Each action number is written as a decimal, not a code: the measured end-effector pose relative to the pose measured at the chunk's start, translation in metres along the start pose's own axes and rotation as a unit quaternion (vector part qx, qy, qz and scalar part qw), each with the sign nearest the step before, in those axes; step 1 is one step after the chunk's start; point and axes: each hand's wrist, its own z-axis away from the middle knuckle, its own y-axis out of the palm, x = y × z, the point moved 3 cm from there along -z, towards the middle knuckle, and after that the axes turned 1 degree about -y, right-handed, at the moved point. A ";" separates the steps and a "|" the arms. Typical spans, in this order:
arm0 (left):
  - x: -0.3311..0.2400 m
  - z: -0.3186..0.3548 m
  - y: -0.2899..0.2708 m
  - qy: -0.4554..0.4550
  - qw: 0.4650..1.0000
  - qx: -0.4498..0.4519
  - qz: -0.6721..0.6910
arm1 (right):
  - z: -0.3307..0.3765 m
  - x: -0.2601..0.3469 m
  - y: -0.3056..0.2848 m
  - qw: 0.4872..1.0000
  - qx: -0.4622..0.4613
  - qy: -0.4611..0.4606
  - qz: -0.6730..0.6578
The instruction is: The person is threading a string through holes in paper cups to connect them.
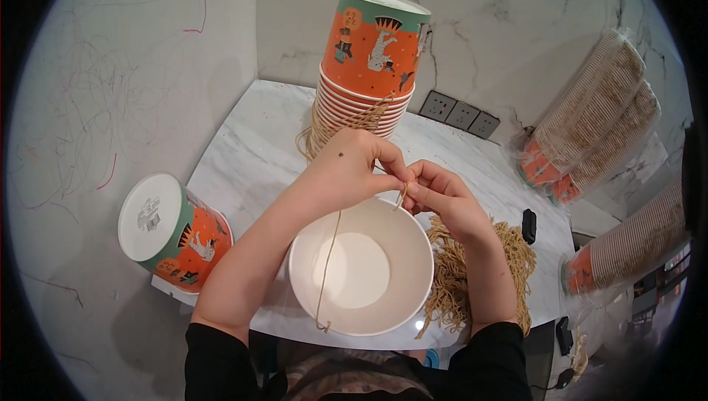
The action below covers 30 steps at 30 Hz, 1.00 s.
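A white paper bucket [413,272] stands upright at the table's near edge, its open mouth facing up. One tan cord [323,283] crosses its mouth, with a knot at the near rim. At the far rim, my left hand [363,165] pinches the cord between thumb and fingertips. My right hand [446,198] meets it there, thumb and fingers closed on the same cord, where a small loop or knot shows. Fingers partly hide the cord. Under my right forearm lies a heap of tan cords [516,253].
Behind my hands rises a tall stack of upside-down orange and green buckets [369,54], cords draped on it. Another upside-down bucket [199,246] stands left. Bagged bucket stacks [590,117] are at right. Sockets [462,115] line the back; a small black object [529,226] lies right.
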 end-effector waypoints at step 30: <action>0.006 -0.001 0.000 -0.106 0.991 -0.054 -0.057 | -0.005 -0.014 0.005 0.994 -0.081 -0.047 0.052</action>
